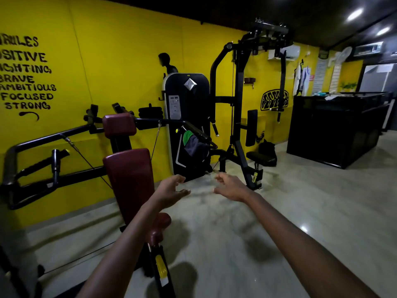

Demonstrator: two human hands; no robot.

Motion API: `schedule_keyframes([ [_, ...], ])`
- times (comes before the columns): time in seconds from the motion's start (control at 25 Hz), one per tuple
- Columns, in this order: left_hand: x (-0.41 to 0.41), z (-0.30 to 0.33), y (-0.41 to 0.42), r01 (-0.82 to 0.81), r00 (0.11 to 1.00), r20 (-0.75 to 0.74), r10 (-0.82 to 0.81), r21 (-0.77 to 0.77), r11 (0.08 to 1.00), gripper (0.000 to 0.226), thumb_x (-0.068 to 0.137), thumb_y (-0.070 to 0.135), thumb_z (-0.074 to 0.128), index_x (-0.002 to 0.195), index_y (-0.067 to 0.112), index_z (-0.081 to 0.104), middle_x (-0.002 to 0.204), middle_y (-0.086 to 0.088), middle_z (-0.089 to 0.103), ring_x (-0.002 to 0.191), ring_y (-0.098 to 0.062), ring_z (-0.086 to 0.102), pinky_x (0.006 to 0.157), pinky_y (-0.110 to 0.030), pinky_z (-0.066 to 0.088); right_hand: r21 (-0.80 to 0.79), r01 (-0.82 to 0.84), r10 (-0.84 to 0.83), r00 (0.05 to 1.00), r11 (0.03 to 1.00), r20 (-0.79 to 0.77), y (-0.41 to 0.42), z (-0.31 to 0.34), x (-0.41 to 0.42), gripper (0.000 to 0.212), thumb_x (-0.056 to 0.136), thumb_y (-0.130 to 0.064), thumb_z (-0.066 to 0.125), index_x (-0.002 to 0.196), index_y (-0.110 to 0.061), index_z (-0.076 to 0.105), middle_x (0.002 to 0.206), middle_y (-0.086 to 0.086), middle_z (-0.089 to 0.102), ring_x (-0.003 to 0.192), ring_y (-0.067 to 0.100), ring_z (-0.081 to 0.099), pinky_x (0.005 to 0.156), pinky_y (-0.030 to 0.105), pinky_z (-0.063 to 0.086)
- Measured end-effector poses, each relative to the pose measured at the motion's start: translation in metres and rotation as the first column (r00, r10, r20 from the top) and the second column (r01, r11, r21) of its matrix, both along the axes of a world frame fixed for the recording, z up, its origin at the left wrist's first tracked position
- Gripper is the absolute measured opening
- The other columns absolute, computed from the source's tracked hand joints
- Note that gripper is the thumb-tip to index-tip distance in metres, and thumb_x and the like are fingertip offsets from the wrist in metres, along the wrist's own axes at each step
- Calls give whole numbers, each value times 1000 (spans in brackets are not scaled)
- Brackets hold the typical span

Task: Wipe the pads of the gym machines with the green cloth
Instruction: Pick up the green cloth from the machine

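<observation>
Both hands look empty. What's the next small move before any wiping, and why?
Probably step forward and take the green cloth draped over the black machine arm. Left hand and right hand hold nothing, and the maroon back pad can't be wiped without it.

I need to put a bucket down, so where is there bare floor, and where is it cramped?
The grey floor lies bare on the right, bordered by the black counter and the black cable machine. It is crowded on the left, by the maroon back pad, where bars and cables fill the space to the yellow wall.
</observation>
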State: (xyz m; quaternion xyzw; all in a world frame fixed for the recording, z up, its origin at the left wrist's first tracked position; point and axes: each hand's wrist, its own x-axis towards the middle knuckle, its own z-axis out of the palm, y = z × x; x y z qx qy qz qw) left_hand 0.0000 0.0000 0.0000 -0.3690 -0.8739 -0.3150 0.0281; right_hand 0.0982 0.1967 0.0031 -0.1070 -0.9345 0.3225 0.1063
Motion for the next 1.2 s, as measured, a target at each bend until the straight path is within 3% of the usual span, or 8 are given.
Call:
schedule_keyframes([
  [1.2,-46,-19,71,-82,997,12,82,39,996,44,88,22,67,126,4,52,129,-12,56,119,-21,51,85,-19,37,-4,-49,49,999,999,-8,87,-20,-54,51,89,-21,64,134,-7,45,138,13,48,128,21,47,99,27,39],
])
